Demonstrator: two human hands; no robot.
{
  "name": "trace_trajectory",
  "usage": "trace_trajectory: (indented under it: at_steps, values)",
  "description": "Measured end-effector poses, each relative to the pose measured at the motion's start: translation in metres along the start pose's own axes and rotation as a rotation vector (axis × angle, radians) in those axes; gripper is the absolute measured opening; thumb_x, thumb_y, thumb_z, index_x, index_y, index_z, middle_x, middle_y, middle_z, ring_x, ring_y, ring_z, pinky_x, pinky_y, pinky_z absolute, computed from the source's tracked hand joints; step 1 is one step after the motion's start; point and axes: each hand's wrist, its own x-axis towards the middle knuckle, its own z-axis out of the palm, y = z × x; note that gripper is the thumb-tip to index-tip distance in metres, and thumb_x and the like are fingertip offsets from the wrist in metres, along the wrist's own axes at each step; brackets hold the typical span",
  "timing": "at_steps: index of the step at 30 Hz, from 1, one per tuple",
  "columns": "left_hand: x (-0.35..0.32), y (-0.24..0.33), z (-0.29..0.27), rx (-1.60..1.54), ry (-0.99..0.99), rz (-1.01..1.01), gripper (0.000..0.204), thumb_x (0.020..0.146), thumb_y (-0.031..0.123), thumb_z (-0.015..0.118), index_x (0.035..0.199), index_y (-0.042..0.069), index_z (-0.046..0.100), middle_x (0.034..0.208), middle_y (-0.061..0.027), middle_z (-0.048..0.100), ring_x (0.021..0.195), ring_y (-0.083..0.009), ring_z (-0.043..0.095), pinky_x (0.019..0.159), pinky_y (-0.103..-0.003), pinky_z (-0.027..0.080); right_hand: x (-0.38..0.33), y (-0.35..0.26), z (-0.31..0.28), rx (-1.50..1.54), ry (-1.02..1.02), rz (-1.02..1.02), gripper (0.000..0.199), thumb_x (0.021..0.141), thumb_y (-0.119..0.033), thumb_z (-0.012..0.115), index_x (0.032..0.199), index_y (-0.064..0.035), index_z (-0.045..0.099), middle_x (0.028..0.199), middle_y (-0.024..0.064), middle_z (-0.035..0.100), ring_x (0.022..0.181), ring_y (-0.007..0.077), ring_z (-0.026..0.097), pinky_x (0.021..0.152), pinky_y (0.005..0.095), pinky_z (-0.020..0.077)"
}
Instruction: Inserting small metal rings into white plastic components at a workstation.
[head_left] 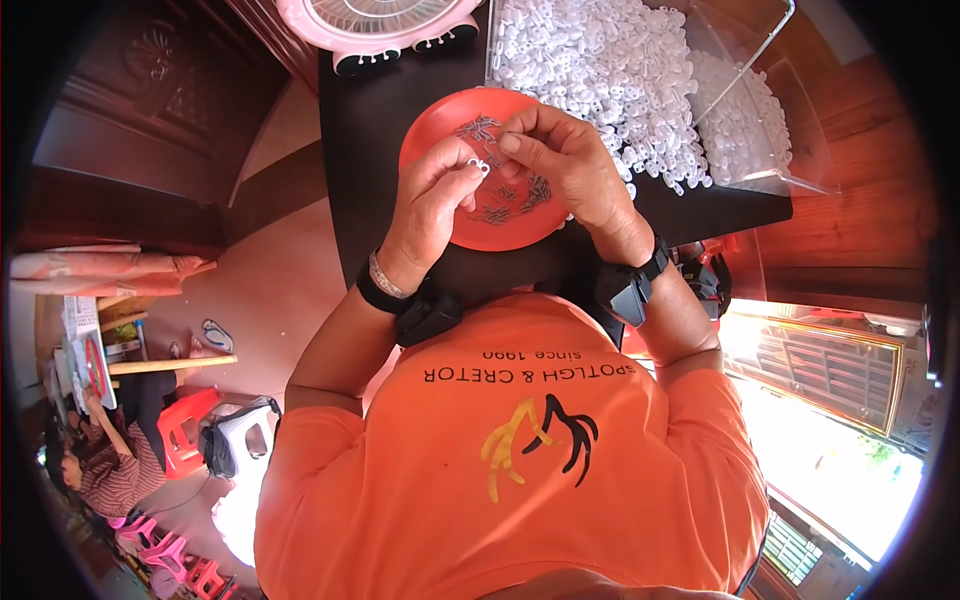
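Note:
Over a round red plate [425, 120], my left hand [432, 200] pinches a small white plastic piece with holes [479, 166] between thumb and forefinger. My right hand [575, 170] is close beside it, thumb and forefinger pressed together. Whatever those right fingertips hold is too small to make out. Small grey metal pins, like nails or screws [538, 192], lie in loose clusters on the plate, partly hidden under my hands. Just beyond the plate, a large heap of white plastic pieces [600, 60] like the one in my left hand spreads over the dark table.
A pink fan [385, 20] stands at the table's far left. Clear plastic sheet walls [740, 90] border the heap at right. The black table [360, 130] ends near my body. At far left, another person [120, 470] sits near red and white stools [185, 435].

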Motion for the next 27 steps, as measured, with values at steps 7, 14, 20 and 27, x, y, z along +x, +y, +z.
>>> trace_trajectory:
  at_steps: [7, 14, 20, 27]
  values:
    - [0.0, -0.002, 0.0, 0.008, -0.002, 0.003, 0.016, 0.085, 0.015, 0.051, 0.077, 0.002, 0.051, 0.065, 0.0009, 0.047, 0.057, -0.0062, 0.043, 0.054, -0.021, 0.036, -0.001, 0.005, 0.008, 0.044, 0.021, 0.059, 0.018, 0.092, -0.02, 0.059, 0.086, -0.0033, 0.06, 0.073, -0.0002, 0.059, 0.063, 0.0065, 0.054, 0.059, 0.0206, 0.0452]
    - [-0.002, 0.001, 0.001, 0.052, -0.008, -0.031, 0.017, 0.087, 0.014, 0.047, 0.075, 0.002, 0.05, 0.063, -0.0009, 0.044, 0.059, -0.0095, 0.042, 0.058, -0.024, 0.038, -0.002, 0.005, 0.013, 0.021, -0.036, 0.049, 0.02, 0.091, -0.021, 0.061, 0.09, -0.0017, 0.062, 0.073, -0.0015, 0.058, 0.061, 0.0046, 0.051, 0.054, 0.0192, 0.0429]
    - [-0.003, -0.001, 0.002, 0.12, -0.006, -0.043, 0.016, 0.086, 0.013, 0.049, 0.073, 0.003, 0.05, 0.062, 0.0005, 0.043, 0.056, -0.0076, 0.04, 0.054, -0.023, 0.035, -0.005, 0.004, 0.015, -0.169, -0.009, -0.045, 0.019, 0.091, -0.018, 0.059, 0.09, 0.0013, 0.061, 0.074, 0.0009, 0.061, 0.064, 0.0065, 0.054, 0.056, 0.024, 0.045]
    - [-0.004, 0.0, 0.009, 0.174, 0.01, 0.05, 0.017, 0.086, 0.013, 0.048, 0.074, 0.002, 0.05, 0.061, 0.0018, 0.042, 0.054, -0.0055, 0.038, 0.05, -0.022, 0.033, -0.009, -0.005, 0.015, -0.43, 0.027, -0.138, 0.015, 0.089, -0.013, 0.06, 0.079, -0.0019, 0.057, 0.064, -0.0037, 0.05, 0.061, 0.003, 0.042, 0.053, 0.0213, 0.0373]
